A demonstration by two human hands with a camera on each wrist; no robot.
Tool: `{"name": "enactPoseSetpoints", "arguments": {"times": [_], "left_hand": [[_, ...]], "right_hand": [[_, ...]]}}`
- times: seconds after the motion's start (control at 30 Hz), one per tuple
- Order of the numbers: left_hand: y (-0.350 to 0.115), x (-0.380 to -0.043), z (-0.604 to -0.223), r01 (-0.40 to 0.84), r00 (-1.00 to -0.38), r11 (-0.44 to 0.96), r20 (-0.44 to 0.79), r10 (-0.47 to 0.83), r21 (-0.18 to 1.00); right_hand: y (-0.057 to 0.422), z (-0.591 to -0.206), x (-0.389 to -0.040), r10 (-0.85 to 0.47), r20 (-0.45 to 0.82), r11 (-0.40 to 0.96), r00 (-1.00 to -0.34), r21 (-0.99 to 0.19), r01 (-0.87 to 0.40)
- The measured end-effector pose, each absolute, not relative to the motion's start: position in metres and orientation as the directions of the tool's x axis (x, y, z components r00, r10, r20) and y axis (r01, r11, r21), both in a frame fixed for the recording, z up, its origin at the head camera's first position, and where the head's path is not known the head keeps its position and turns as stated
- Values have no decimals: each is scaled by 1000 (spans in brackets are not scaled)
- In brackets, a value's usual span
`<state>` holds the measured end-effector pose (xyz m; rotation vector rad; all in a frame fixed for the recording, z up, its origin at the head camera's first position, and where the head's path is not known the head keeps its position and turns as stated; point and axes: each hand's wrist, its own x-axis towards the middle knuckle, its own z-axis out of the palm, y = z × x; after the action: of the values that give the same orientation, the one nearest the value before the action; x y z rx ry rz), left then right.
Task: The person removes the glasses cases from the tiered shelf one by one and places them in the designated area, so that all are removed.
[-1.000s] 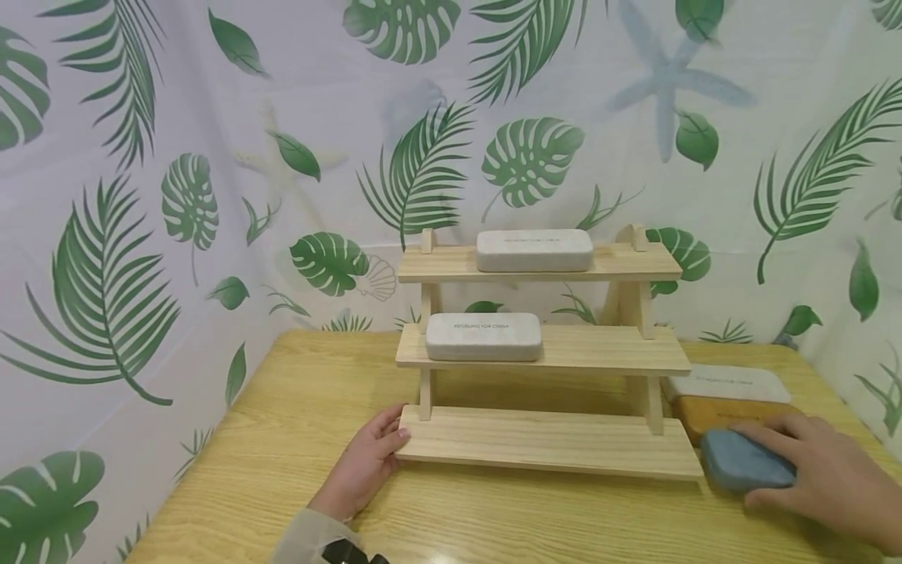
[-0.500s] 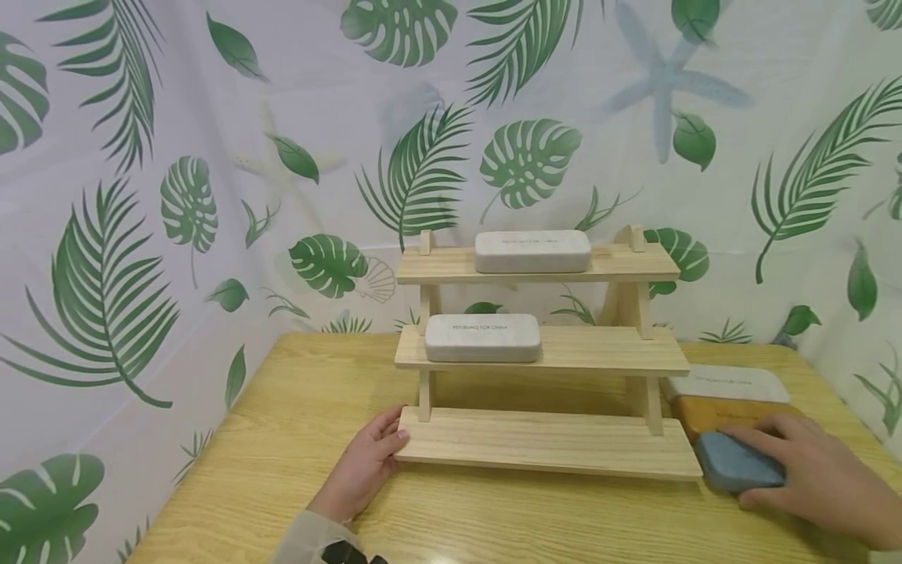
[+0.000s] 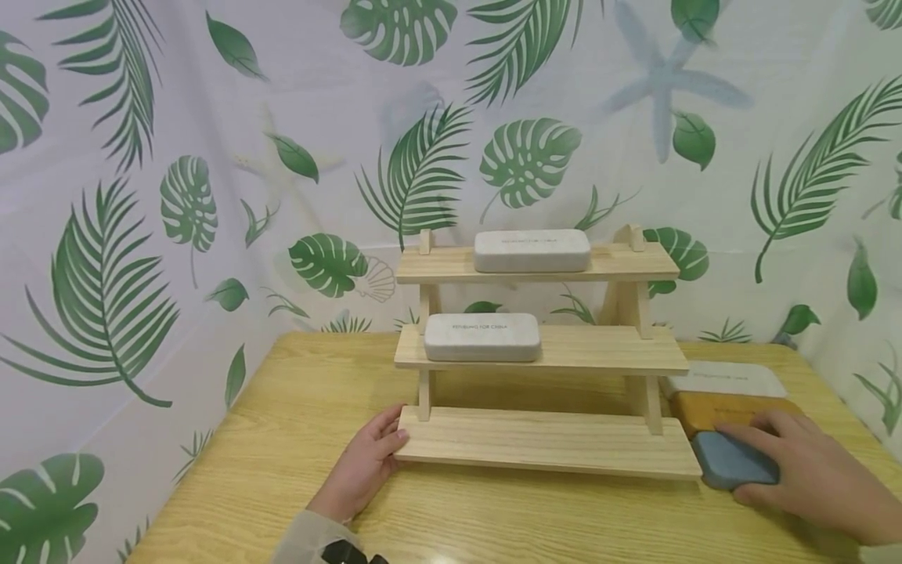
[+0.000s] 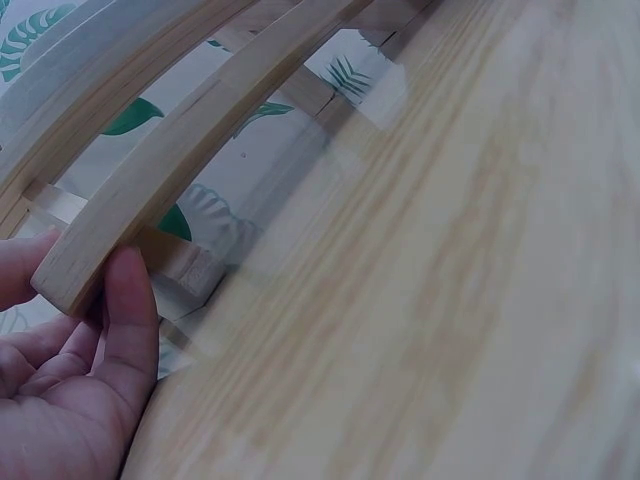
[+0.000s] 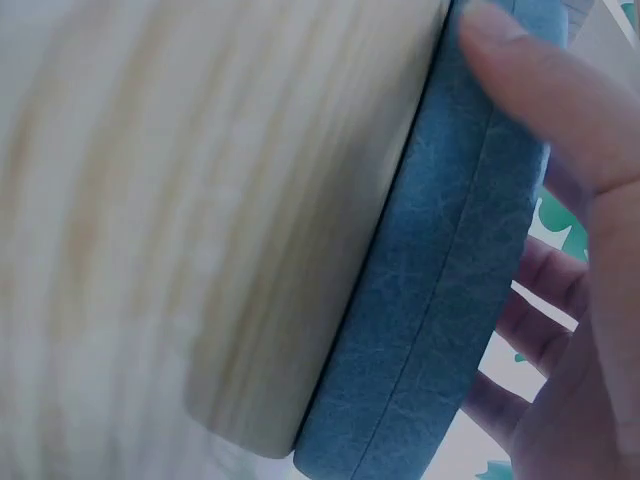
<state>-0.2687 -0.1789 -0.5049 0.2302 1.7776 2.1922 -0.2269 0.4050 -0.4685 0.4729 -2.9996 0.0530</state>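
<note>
The three-tier wooden display shelf (image 3: 550, 445) stands on the table, with my left hand (image 3: 364, 462) pinching the left end of its lowest board. In the left wrist view, thumb and fingers of that hand (image 4: 90, 370) lie on either side of the board end (image 4: 130, 210). At the shelf's right front, my right hand (image 3: 820, 478) grips a blue glasses case (image 3: 736, 462), thumb on the near side and fingers over the far side. The right wrist view shows this blue case (image 5: 430, 270) between thumb and fingers, its right end hidden by the hand.
A white glasses case (image 3: 532, 251) sits on the top tier, another white case (image 3: 482, 337) on the left of the middle tier. Behind the blue one lie an orange case (image 3: 729, 407) and a white case (image 3: 733, 380). A leaf-print cloth (image 3: 437, 180) hangs behind the table (image 3: 282, 439).
My right hand and the blue case have shifted slightly left, toward the shelf's right end. The left hand keeps its hold on the lowest board.
</note>
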Motion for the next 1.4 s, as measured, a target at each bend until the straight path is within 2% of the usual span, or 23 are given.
{"name": "enactPoseSetpoints", "arguments": {"times": [0.3,0.53,1.4], "left_hand": [[-179,-270,-505,-136,-937,-183,-67,342,974],[-179,-269,-505,-138,-938,-189,-67,340,972],[-179,-268,-505,-130,-940,-171,-66,336,977]], "right_hand": [[399,-467,-224,-308,197,941,-931,-80,-328],[394,-455,-226,-367,318,902,-874,-107,-418],[334,-402,-226,-421,431,849,-798,-121,-514]]}}
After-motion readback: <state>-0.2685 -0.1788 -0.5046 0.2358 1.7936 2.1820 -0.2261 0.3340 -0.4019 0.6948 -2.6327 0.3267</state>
